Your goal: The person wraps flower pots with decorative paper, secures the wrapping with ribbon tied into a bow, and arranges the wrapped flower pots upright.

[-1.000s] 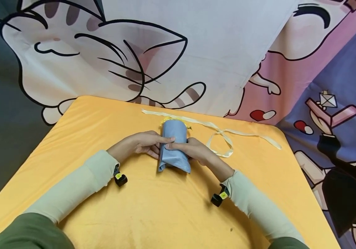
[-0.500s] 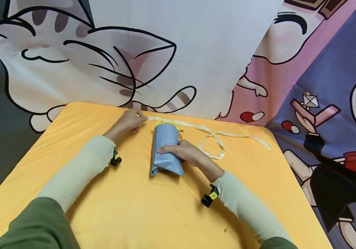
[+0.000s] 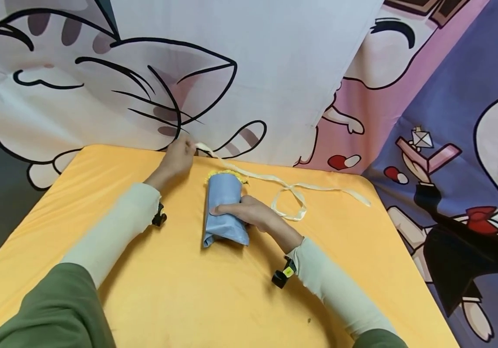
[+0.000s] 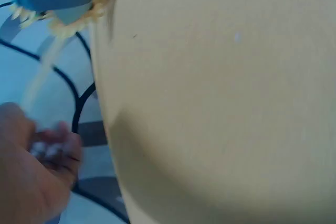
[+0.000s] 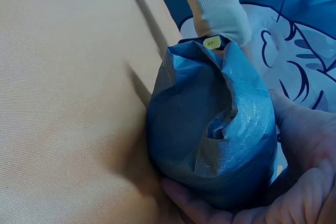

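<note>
My right hand (image 3: 249, 211) grips a bundle rolled in blue wrapping (image 3: 225, 198), thumb across its front. Yellow flowers (image 3: 211, 175) peek out at the bundle's far end. In the right wrist view the near end of the blue wrapping (image 5: 210, 114) is folded and creased, with fingers beneath it. At the table's back edge my left hand (image 3: 178, 157) pinches one end of a pale yellow ribbon (image 3: 249, 173), lifting that end off the cloth. In the left wrist view the left hand (image 4: 42, 166) and the ribbon (image 4: 42, 74) are blurred.
A yellow cloth covers the table (image 3: 179, 299). The ribbon's other part lies in a loop (image 3: 302, 212) right of the bundle, its tail running further right. A cat-print curtain (image 3: 284, 87) hangs directly behind the table.
My left hand has let go of the blue bundle, moved to the back left and lifted the ribbon's end. The right hand still holds the bundle.
</note>
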`<state>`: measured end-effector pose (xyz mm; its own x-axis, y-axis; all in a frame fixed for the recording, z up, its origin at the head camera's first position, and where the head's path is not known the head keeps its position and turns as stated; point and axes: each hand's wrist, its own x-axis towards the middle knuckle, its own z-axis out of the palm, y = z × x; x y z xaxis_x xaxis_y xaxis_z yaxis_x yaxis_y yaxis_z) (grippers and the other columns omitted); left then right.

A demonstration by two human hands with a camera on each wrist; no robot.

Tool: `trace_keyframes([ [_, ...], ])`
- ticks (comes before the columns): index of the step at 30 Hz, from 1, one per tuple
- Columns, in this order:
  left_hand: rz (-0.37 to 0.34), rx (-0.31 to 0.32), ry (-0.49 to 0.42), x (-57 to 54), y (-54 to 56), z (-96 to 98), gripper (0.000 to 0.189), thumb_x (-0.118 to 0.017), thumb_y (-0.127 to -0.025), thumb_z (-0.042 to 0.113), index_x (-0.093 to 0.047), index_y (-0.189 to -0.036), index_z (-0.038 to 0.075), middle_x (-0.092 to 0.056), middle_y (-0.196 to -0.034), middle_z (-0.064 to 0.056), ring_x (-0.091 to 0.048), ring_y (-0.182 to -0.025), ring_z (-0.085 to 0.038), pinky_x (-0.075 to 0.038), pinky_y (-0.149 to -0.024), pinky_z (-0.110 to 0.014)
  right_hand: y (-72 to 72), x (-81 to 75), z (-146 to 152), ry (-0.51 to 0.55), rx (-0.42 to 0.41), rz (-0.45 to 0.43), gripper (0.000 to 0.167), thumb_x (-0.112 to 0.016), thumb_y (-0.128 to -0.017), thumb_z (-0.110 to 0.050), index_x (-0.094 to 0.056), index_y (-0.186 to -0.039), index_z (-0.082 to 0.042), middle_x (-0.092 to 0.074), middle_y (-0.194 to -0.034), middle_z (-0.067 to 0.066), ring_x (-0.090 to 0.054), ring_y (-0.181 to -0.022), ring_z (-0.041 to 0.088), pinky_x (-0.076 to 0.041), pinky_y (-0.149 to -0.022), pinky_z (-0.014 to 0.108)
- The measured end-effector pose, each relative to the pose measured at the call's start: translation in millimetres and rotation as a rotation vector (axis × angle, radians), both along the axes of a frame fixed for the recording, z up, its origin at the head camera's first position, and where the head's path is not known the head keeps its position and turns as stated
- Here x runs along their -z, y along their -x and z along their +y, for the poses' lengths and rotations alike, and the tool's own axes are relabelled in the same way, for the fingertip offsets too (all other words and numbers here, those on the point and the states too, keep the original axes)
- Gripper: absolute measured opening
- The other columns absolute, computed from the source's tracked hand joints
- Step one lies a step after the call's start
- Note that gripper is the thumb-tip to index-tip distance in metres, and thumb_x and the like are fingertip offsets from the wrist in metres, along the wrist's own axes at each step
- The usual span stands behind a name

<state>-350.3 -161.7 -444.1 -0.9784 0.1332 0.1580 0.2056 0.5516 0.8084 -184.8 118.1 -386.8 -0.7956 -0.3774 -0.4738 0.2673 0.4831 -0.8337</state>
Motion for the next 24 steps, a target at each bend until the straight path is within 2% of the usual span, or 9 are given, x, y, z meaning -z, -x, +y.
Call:
trace_keyframes([
  [2, 0.105, -0.037, -0.168, -13.0, -9.8, -1.2, 0.019, -0.047, -0.119, 0.026, -0.054, -0.123, 0.008, -0.058, -0.098, -0.007, -0.058, -0.084, -0.024, -0.046, -0.076, -0.035, 0.6, -0.1, 0, 0.004, 0.004, -0.003, 0.061, -0.086, -0.094, -0.049, -0.067, -0.128, -0.002, -0.080, -0.105, 0.006, -0.078, -0.092, 0.016, -0.066, -0.080, 0.030],
  [5, 0.192, -0.150, -0.339, -32.8, -27.2, -3.7, 0.023, -0.040, -0.122, 0.029, -0.048, -0.135, 0.011, -0.059, -0.108, -0.009, -0.064, -0.089, -0.022, -0.051, -0.074, -0.030, 1.3, 0.0, 1, 0.004, 0.000, -0.003, 0.062, -0.085, -0.095, -0.049, -0.067, -0.129, -0.001, -0.080, -0.106, 0.007, -0.078, -0.092, 0.016, -0.066, -0.080, 0.030],
  [9, 0.274, -0.331, -0.504, -36.4, -32.8, -21.9, 0.015, -0.035, -0.123, 0.028, -0.043, -0.132, 0.018, -0.056, -0.106, 0.000, -0.062, -0.082, -0.009, -0.051, -0.070, -0.019, 2.2, 0.6, 2, 0.002, -0.007, 0.000, 0.062, -0.086, -0.094, -0.049, -0.067, -0.129, -0.001, -0.080, -0.106, 0.007, -0.077, -0.093, 0.016, -0.065, -0.080, 0.030],
  [11, 0.310, -0.420, -0.589, -35.1, -33.4, -33.8, 0.010, -0.034, -0.123, 0.025, -0.042, -0.127, 0.021, -0.055, -0.105, 0.002, -0.060, -0.079, -0.008, -0.052, -0.072, -0.018, 3.2, 0.7, 2, 0.000, -0.011, 0.002, 0.062, -0.085, -0.094, -0.049, -0.067, -0.128, -0.001, -0.080, -0.106, 0.007, -0.077, -0.093, 0.016, -0.065, -0.080, 0.030],
  [15, 0.327, -0.597, -0.666, -29.9, -37.8, -57.4, 0.008, -0.034, -0.122, 0.023, -0.036, -0.115, 0.025, -0.049, -0.100, 0.005, -0.054, -0.077, -0.007, -0.048, -0.076, -0.018, 4.6, 1.4, 2, -0.008, -0.014, 0.006, 0.061, -0.085, -0.094, -0.050, -0.068, -0.127, -0.002, -0.080, -0.105, 0.007, -0.077, -0.092, 0.016, -0.065, -0.080, 0.029],
  [18, 0.248, -0.738, -0.606, -24.6, -44.5, -74.0, 0.011, -0.030, -0.122, 0.028, -0.030, -0.112, 0.025, -0.038, -0.098, 0.006, -0.044, -0.085, -0.006, -0.039, -0.083, -0.021, 5.0, 1.3, 3, -0.011, -0.014, 0.008, 0.063, -0.085, -0.094, -0.051, -0.068, -0.127, -0.001, -0.081, -0.106, 0.008, -0.078, -0.093, 0.016, -0.065, -0.080, 0.030],
  [20, 0.136, -0.803, -0.524, -21.7, -50.7, -84.7, 0.012, -0.024, -0.122, 0.031, -0.030, -0.120, 0.021, -0.035, -0.106, 0.007, -0.039, -0.095, -0.006, -0.033, -0.090, -0.023, 5.0, 1.0, 3, -0.013, -0.018, 0.009, 0.064, -0.085, -0.094, -0.051, -0.067, -0.129, -0.001, -0.081, -0.107, 0.008, -0.078, -0.094, 0.017, -0.066, -0.081, 0.030],
  [22, 0.013, -0.824, -0.450, -18.5, -56.8, -94.6, 0.026, -0.019, -0.121, 0.032, -0.031, -0.137, 0.016, -0.037, -0.122, 0.004, -0.037, -0.100, -0.009, -0.033, -0.092, -0.025, 5.0, 1.0, 3, -0.011, -0.019, 0.005, 0.065, -0.085, -0.093, -0.052, -0.067, -0.130, -0.001, -0.081, -0.108, 0.008, -0.078, -0.095, 0.017, -0.066, -0.081, 0.030],
  [24, -0.116, -0.801, -0.375, -15.4, -61.5, -104.2, 0.043, -0.016, -0.120, 0.030, -0.024, -0.157, 0.009, -0.033, -0.145, -0.005, -0.038, -0.103, -0.013, -0.036, -0.093, -0.029, 5.0, 1.3, 3, -0.009, -0.016, 0.001, 0.065, -0.086, -0.093, -0.052, -0.067, -0.130, -0.001, -0.081, -0.109, 0.008, -0.078, -0.095, 0.017, -0.065, -0.082, 0.030],
])
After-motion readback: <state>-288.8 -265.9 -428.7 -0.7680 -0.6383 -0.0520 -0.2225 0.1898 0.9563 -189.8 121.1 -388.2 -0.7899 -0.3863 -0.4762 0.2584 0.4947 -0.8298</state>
